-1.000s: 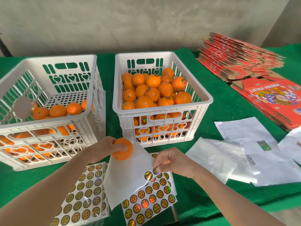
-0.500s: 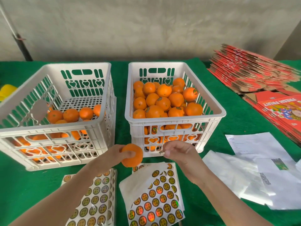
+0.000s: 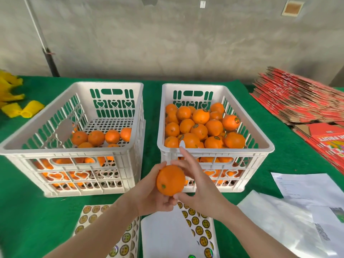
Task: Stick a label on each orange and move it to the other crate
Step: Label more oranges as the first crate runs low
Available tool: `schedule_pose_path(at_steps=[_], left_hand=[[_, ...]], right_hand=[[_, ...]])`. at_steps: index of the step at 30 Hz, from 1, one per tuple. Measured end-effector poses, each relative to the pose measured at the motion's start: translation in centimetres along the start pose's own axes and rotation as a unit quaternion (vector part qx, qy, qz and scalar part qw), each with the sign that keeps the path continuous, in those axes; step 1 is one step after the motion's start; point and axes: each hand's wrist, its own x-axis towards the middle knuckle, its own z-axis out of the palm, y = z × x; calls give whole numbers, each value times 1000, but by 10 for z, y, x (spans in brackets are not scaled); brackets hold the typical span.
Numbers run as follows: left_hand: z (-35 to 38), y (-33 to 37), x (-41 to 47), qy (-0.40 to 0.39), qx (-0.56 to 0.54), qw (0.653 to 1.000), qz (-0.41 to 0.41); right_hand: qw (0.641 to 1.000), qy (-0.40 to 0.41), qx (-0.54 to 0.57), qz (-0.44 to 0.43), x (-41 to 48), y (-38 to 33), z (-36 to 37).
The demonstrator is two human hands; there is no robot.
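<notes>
Orange (image 3: pixel 170 180) held up between your two hands, in front of the gap between the two crates. Your left hand (image 3: pixel 152 194) grips it from below and from the left, with the fingers curled under it; the fruit hides most of them. Your right hand (image 3: pixel 197 189) lies open against its right side, thumb touching the underside, index finger straight and pointing away from you. A pale oval (image 3: pixel 182 144) sits at that fingertip; whether it is a label or the nail is hard to make out. The orange's far face is hidden from you.

Beyond your left hand stands the left crate (image 3: pixel 55 151), with a few oranges on its floor, some seen only through the wall slots. Directly beyond your right hand stands the right crate (image 3: pixel 223 151), heaped high; its near wall rises between the orange and the heap. Several top fruits there bear round labels.

Beneath your wrists lie two sheets of labels (image 3: pixel 197 220), partly covered by your forearms and cut off at the lower edge. To the right of your right hand lie papers (image 3: pixel 307 187) and a clear bag (image 3: pixel 279 220). Farther right, red cartons (image 3: pixel 297 97) run out of view. Far left of your left hand, yellow nets (image 3: pixel 28 108) are also cut off.
</notes>
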Motion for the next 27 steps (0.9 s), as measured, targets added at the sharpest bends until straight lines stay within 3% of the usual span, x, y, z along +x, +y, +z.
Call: schedule_pose_path(at_steps=[6, 9, 14, 17, 19, 27], left_hand=[[18, 13, -14, -117, 86, 976, 164], [28, 15, -18, -97, 65, 967, 225], [30, 18, -22, 1, -25, 975, 222], [35, 19, -24, -8, -16, 974, 224], [39, 18, -25, -16, -6, 973, 232], [44, 17, -28, 2, -7, 971, 241]], right_hand=[[971, 169, 138, 100, 16, -14, -13], [964, 162, 165, 131, 24, -23, -21], [926, 199, 282, 151, 24, -32, -36], [906, 126, 370, 165, 21, -42, -32], [905, 109, 370, 179, 20, -47, -27], [901, 170, 354, 185, 21, -58, -18]])
